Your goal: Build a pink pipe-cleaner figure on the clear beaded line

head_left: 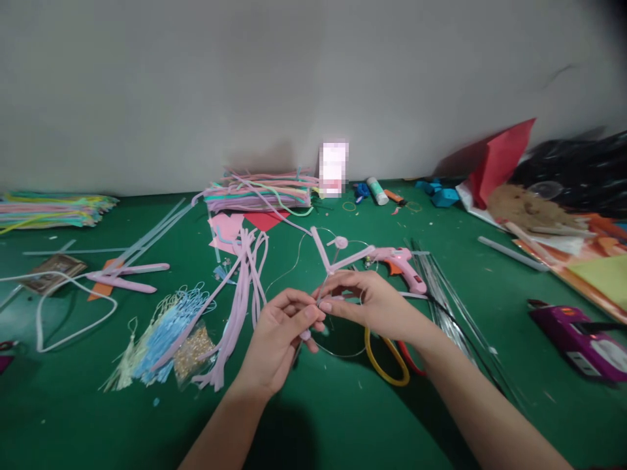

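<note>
Both hands meet over the middle of the green table (343, 418). My left hand (279, 333) and my right hand (369, 300) pinch a pink pipe-cleaner piece (337, 258) that forks upward, with a small pink coil at its top. A thin wire ring (343, 349) hangs around the piece below my fingers. Loose pink pipe cleaners (240, 307) lie just left of my left hand. A pink glue gun (401, 264) rests just beyond my right hand.
A stack of pastel pipe cleaners (259, 192) sits at the back, another (49, 209) at far left. Blue tassels (157, 333), a bag of gold beads (193, 352), yellow-handled scissors (386, 362), thin wire rods (441, 287), a purple device (582, 339) and red paper (499, 160) surround the hands.
</note>
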Demonstrator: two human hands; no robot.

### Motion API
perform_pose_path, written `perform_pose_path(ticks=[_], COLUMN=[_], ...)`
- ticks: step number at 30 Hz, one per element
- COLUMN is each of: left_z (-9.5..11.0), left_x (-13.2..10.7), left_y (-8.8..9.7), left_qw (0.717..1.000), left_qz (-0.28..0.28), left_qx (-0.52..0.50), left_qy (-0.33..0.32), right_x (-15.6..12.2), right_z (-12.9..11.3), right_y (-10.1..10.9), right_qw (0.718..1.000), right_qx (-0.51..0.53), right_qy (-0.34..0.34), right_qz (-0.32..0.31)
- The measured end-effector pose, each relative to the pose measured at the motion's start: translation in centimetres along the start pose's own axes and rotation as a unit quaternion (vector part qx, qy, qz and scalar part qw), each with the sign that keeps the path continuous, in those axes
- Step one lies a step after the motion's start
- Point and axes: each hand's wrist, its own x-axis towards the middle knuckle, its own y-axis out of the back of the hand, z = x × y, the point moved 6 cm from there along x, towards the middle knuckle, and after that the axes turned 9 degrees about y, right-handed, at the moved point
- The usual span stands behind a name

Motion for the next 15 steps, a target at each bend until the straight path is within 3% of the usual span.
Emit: perform_pose_path(ticks=[7,15], left_z=[0.1,0.3], left_x=[0.2,0.3], left_y=[0.6,1.3], left_qw=[0.998,0.996], left_qz=[0.044,0.072], left_qx=[0.019,0.033], left_qy=[-0.039,-0.035], right_x=[0.4,0.3], right_z=[-0.1,0.2], right_y=[-0.1,0.1], right_qw=[0.999,0.999], right_qx=[-0.028,0.009], right_qy=[-0.014,-0.009], right_qz=[-0.037,-0.044])
